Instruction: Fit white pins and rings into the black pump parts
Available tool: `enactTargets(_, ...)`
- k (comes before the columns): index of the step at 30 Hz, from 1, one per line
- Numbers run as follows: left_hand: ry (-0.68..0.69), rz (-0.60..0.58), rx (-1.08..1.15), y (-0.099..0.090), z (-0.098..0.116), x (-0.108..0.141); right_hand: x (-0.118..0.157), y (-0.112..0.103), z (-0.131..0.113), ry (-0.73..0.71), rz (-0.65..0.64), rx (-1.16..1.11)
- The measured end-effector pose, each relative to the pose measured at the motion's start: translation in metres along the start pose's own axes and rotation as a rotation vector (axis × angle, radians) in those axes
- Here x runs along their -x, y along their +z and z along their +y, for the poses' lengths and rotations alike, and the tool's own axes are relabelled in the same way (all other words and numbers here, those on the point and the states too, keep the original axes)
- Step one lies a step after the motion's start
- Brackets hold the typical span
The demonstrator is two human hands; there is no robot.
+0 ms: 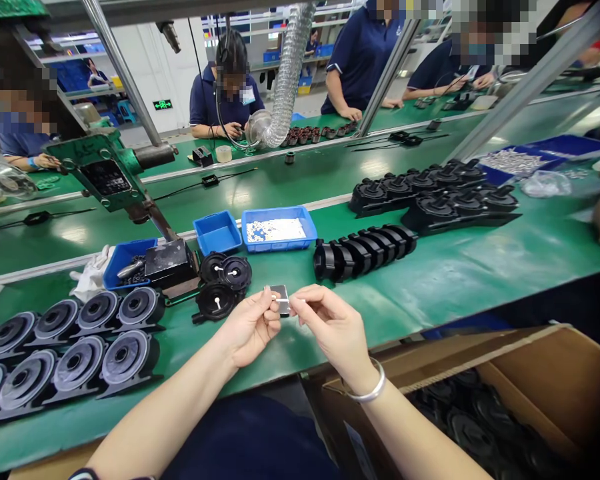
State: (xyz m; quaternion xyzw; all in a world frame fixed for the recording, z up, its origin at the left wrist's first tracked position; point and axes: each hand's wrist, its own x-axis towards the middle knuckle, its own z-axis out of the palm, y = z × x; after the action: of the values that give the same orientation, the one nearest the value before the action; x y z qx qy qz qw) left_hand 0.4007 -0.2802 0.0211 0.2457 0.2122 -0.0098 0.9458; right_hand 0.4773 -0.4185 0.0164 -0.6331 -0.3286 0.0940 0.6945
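Observation:
My left hand [255, 323] is closed in a pinch on the left end of a small white pin-like piece [283, 301]. At its other end, the thumb and fingertips of my right hand [333, 323] are pinched together. Just behind the piece shows a small dark square block [281, 291]; whether it rests on the bench or is held is unclear. Left of my hands lie three round black housings [216, 301] with white pieces in their centres. A blue tray [279, 245] beyond my hands holds many small white parts.
Rows of black round housings [83, 360] cover the left bench. A press [110, 167] stands above a black block [170, 263]. Stacked black parts [365, 253] and more housings [435, 190] stand to the right. A cardboard box [545, 387] sits below. Co-workers [225, 100] sit opposite.

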Motion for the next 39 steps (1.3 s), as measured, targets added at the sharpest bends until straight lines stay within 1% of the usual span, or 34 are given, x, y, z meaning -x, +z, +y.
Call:
enactTargets(6,-0.033,-0.051,0.068,0.000,-0.004,0.000,0.000,0.004,0.000,-0.070,0.038,0.107)
enactTargets(13,-0.020,-0.035,0.117,-0.003,-0.003,0.001,0.003,0.005,0.000,-0.141,0.110,0.106)
enactTargets(16,-0.021,-0.047,0.110,-0.004,-0.003,0.001,0.003,0.006,0.001,-0.173,0.094,0.120)
enactTargets(23,-0.031,-0.065,0.095,-0.008,-0.005,-0.001,0.001,0.008,-0.001,-0.308,0.075,0.221)
enactTargets(27,-0.050,-0.069,0.072,-0.008,-0.006,-0.002,0.001,0.007,-0.003,-0.371,0.028,0.255)
enactTargets(30,-0.049,-0.073,0.025,-0.005,-0.007,-0.002,0.002,0.005,-0.004,-0.384,0.002,0.255)
enactTargets(32,0.008,-0.067,-0.071,-0.004,-0.007,-0.002,0.003,0.003,-0.004,-0.305,-0.009,0.260)
enactTargets(34,0.151,-0.028,-0.250,-0.005,-0.007,-0.002,0.003,0.000,-0.001,-0.114,-0.059,0.208)
enactTargets(37,0.433,0.050,-0.615,-0.008,-0.006,-0.004,0.003,-0.003,0.005,0.232,-0.223,-0.040)
enactTargets(38,0.504,0.064,-0.731,-0.009,-0.005,-0.005,0.002,-0.004,0.007,0.306,-0.275,-0.138)
enactTargets(39,0.551,0.064,-0.830,-0.011,-0.005,-0.006,0.002,-0.005,0.009,0.349,-0.305,-0.217)
